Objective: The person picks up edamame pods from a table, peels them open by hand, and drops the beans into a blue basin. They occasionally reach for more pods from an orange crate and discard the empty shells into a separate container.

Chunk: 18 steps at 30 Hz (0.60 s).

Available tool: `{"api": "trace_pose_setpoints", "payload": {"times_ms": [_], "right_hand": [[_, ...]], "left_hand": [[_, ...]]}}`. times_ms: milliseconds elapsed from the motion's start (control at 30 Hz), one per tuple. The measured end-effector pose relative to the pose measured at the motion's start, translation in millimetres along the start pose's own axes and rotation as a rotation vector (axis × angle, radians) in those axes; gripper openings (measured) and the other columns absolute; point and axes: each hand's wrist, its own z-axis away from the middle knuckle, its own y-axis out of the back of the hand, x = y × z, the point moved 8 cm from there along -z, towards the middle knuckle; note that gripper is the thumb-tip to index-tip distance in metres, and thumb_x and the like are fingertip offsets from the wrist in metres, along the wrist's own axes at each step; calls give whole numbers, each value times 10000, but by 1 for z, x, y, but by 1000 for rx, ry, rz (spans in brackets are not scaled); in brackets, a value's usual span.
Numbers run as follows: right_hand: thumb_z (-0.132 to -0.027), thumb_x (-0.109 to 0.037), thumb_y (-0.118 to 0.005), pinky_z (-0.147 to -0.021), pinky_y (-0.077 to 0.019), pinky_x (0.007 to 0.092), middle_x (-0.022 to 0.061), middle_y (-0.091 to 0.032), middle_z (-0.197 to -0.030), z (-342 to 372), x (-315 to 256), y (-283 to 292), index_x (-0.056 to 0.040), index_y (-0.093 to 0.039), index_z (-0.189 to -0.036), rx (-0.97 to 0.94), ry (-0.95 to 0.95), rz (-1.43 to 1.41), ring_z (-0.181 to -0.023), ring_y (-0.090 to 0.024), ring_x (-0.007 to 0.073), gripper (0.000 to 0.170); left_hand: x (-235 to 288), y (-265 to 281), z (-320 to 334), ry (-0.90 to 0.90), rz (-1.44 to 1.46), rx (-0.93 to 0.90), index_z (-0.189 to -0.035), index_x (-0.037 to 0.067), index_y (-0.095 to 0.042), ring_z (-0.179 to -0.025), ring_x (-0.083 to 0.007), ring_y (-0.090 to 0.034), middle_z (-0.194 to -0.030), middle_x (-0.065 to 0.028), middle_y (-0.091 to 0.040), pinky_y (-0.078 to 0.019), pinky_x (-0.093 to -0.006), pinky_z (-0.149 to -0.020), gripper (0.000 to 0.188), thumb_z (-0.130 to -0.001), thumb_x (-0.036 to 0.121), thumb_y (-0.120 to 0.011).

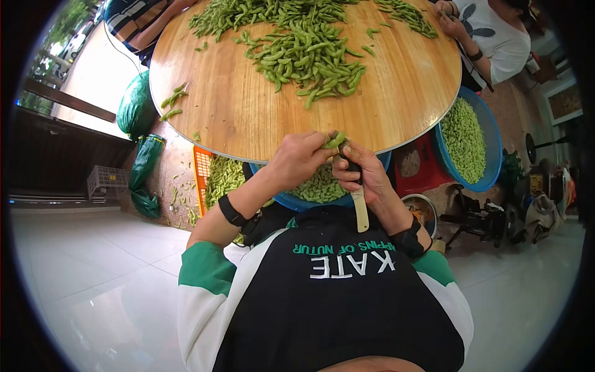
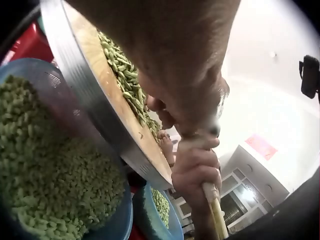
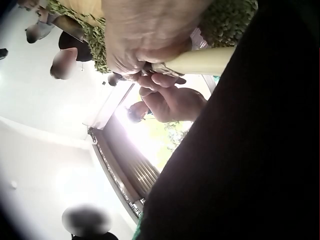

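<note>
By the fingers of the left hand (image 1: 299, 160) a green pod (image 1: 336, 141) is pinched, a pale-ended tool (image 1: 361, 211) being gripped by the right hand (image 1: 367, 175), so were the pinch loosened, the pod could be dropped past the table (image 1: 204, 93) toward the blue basin (image 1: 304, 205).

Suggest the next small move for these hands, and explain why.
Probably split the green soybean pod: the left hand pinches it beside the right hand, which grips a pale-ended tool, and a blue basin of small green beans sits below.
</note>
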Motion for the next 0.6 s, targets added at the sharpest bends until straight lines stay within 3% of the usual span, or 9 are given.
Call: {"api": "trace_pose_setpoints", "payload": {"times_ms": [33, 100, 133, 200, 300, 433, 500, 567, 600], "right_hand": [[-959, -150, -505, -376, -312, 167, 58, -547, -763, -1, 0, 2, -69, -536, -1165, 0, 14, -1, -493, -374, 59, 224], [-958, -148, -505, -376, -316, 172, 61, -553, -764, -1, -1, 3, -63, -545, -1150, -4, 26, 1, -492, -377, 60, 214], [-957, -149, -509, -381, -323, 178, 58, -554, -767, 0, -3, 5, -66, -528, -1205, 20, 51, 75, -490, -378, 62, 262], [-956, -149, -513, -385, -329, 185, 56, -555, -771, 3, -6, 9, -68, -511, -1260, 45, 78, 147, -489, -379, 65, 314], [-957, -157, -518, -391, -334, 182, 61, -572, -763, 7, -9, 20, -56, -541, -1218, 111, 89, 285, -488, -400, 66, 281], [-955, -138, -517, -398, -335, 182, 50, -575, -755, 5, -15, 24, -33, -558, -1196, 164, 189, 505, -487, -427, 64, 266], [-953, -124, -516, -401, -329, 180, 42, -573, -754, 3, -20, 20, -24, -558, -1197, 203, 270, 648, -481, -428, 62, 267], [-921, -79, -558, -469, -386, 199, 25, -576, -782, 11, -37, 8, 5, -553, -1187, 337, 459, 1037, -538, -476, 82, 279], [-921, -79, -558, -469, -386, 199, 25, -576, -782, 9, -37, 10, 5, -553, -1187, 338, 460, 1036, -538, -476, 82, 279]], "left_hand": [[0, -3, 1, 1, -1, 1, -984, -5, -620, -591, -256, -588, -752, -112, -605, -467, -355, -531, 191, -835, 109, -654], [-32, -23, 10, 467, 661, -36, -985, -15, -644, -574, -157, -561, -814, -57, -633, -415, -311, -455, 197, -899, 160, -618], [-32, -22, 9, 465, 660, -36, -985, -15, -644, -574, -157, -561, -814, -57, -633, -415, -311, -455, 197, -899, 160, -618], [-38, -42, 18, 785, 1292, -40, -1030, -12, -646, -570, -74, -516, -856, -25, -636, -360, -232, -425, 239, -945, 195, -562], [-36, -51, 21, 863, 1490, -45, -1023, 3, -652, -551, -66, -502, -846, -35, -628, -332, -203, -418, 238, -946, 203, -548], [-34, -54, 23, 927, 1431, -7, -962, 12, -654, -527, -69, -486, -786, -21, -620, -345, -215, -425, 236, -956, 207, -522], [-36, -51, 22, 778, 914, -128, -880, 22, -624, -522, -65, -472, -666, 23, -555, -351, -210, -434, 229, -955, 208, -516], [-34, -54, 24, 680, 779, -101, -858, 18, -609, -523, -91, -489, -639, 12, -561, -382, -232, -464, 248, -964, 203, -482], [-28, -46, 20, 580, 613, -52, -847, 11, -595, -528, -99, -502, -629, -8, -563, -394, -247, -476, 252, -963, 201, -478]]}}
